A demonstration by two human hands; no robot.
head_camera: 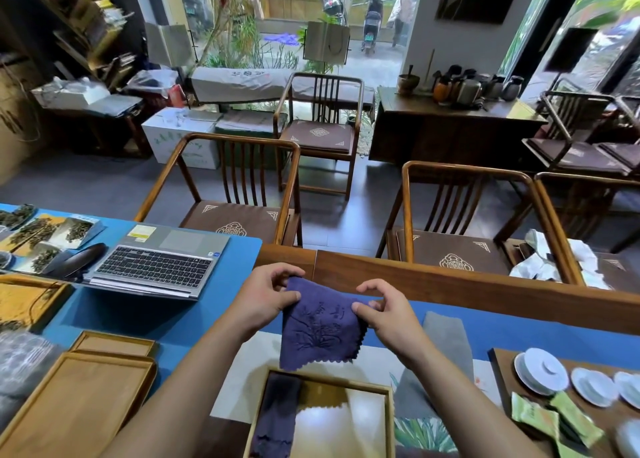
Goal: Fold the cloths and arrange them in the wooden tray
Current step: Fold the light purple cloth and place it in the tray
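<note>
Head view shows my left hand and right hand pinching the purple cloth's top corners (embroidery facing me), hanging directly above the wooden tray.

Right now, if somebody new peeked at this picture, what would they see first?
Probably the purple cloth in the middle, held up by the left hand and the right hand pinching its top corners. Right under it sits the wooden tray with a folded dark cloth along its left side. An open laptop lies on the blue table to the left.
</note>
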